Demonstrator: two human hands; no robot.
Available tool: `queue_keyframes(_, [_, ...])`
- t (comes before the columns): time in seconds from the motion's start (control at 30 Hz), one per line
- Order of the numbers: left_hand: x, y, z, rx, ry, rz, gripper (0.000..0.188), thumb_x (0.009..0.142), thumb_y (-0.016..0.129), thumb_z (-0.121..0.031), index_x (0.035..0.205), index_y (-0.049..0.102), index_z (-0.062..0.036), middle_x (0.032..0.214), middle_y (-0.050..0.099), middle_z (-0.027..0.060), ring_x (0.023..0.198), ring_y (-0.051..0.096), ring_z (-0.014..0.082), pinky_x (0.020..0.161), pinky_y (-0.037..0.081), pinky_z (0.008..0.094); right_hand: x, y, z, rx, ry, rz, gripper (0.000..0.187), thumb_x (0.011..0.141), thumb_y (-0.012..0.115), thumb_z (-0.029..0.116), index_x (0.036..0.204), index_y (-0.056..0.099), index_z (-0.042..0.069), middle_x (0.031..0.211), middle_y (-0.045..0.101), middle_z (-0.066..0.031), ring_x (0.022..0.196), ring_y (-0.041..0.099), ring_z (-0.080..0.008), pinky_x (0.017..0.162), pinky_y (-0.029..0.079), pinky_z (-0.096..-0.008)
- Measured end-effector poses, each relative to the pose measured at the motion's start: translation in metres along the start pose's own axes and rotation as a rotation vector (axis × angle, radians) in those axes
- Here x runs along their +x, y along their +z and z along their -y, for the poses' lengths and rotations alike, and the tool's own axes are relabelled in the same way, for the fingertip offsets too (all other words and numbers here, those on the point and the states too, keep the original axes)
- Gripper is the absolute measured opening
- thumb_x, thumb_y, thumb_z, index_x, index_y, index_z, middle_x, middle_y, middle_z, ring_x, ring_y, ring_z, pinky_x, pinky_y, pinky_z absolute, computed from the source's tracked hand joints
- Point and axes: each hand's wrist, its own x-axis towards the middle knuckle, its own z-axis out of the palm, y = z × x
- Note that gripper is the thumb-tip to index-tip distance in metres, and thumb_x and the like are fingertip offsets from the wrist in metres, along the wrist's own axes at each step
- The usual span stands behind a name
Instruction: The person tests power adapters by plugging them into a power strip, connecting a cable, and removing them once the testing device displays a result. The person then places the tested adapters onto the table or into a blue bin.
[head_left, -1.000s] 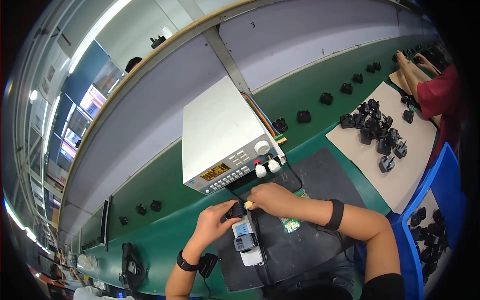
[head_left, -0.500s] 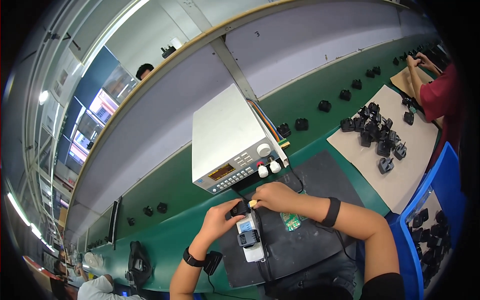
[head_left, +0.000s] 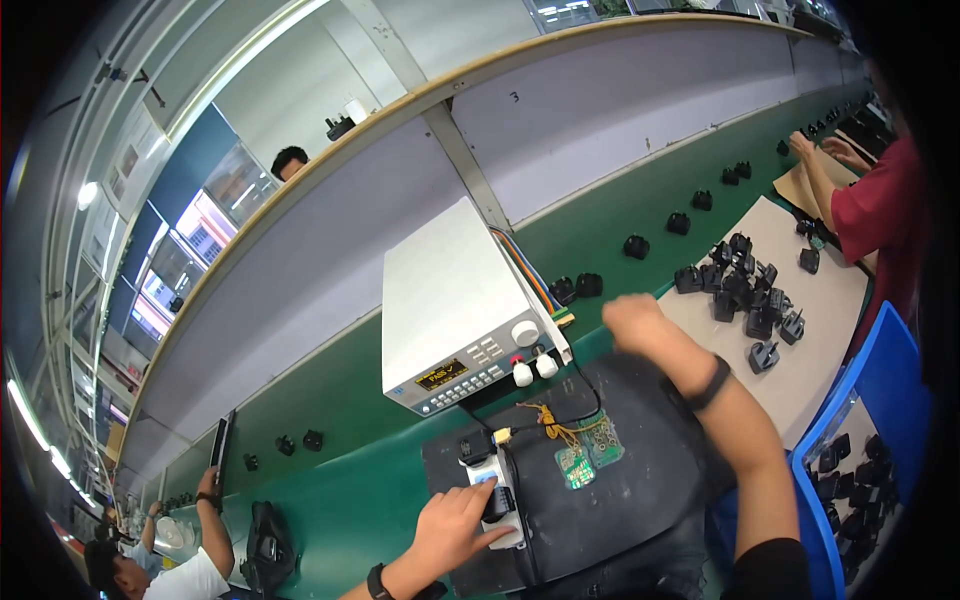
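My left hand (head_left: pixel 450 528) is over the white power strip (head_left: pixel 508 548), thumb and index finger spread around a black plug adapter (head_left: pixel 497 504) seated in the strip; whether they press on it is hard to tell. Another black adapter (head_left: pixel 476 447) sits at the strip's far end, a pale yellow connector (head_left: pixel 502 436) at its side. My right hand (head_left: pixel 637 322) hangs above the green bench, right of the white test instrument (head_left: pixel 455 300), near two black adapters (head_left: pixel 589 285). Its fingers are curled down and partly hidden. Green circuit boards (head_left: pixel 590 455) with yellow wires (head_left: pixel 547 424) lie on the dark mat.
Many black adapters (head_left: pixel 745 290) are heaped on a cardboard sheet (head_left: pixel 690 335) to the right. A blue bin (head_left: pixel 815 500) with more adapters stands at the near right. A co-worker in a red sleeve (head_left: pixel 865 215) works beyond. Black cables run across the mat (head_left: pixel 660 490).
My left hand has slid nearer along the strip to the lower adapter. My right hand has left the yellow connector and moved up and right. The instrument's display has changed.
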Motion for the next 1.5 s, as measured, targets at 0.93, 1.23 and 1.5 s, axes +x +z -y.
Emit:
queue_keyframes(0.93, [0.039,0.078,0.305,-0.110,-0.635,-0.188,0.039,0.069,0.075,-0.033,0.090,0.067,-0.0014,0.087,0.066,0.0189,0.081,0.064,0.0348,0.073,0.050,0.0425,-0.078,0.024,-0.073,-0.084,0.422,-0.262,0.057,0.062,0.081,0.016,0.115,0.061,0.014,0.109,0.060,-0.0076,0.114,0.051,-0.0276,0.101,0.034,-0.0476])
queue_keyframes(1.23, [0.032,-0.043,0.028,-0.106,0.328,-0.529,0.054,0.066,0.078,-0.015,0.116,0.061,-0.0041,0.110,0.064,0.0118,0.093,0.063,0.0263,0.076,0.051,0.0361,-0.120,0.000,0.090,2.095,-0.131,0.499,0.032,0.093,0.057,0.017,0.120,0.053,-0.001,0.108,0.062,-0.0071,0.095,0.060,-0.0160,0.077,0.049,-0.0276])
queue_keyframes(1.5, [0.011,-0.021,0.027,-0.523,0.171,-0.388,0.055,0.064,0.081,-0.007,0.115,0.061,-0.0044,0.115,0.064,0.0116,0.102,0.063,0.0276,0.087,0.051,0.0338,-0.115,0.019,0.149,2.135,-0.215,0.825,0.032,0.097,0.053,0.028,0.119,0.053,0.005,0.108,0.060,-0.0034,0.093,0.055,-0.0085,0.077,0.044,-0.0244])
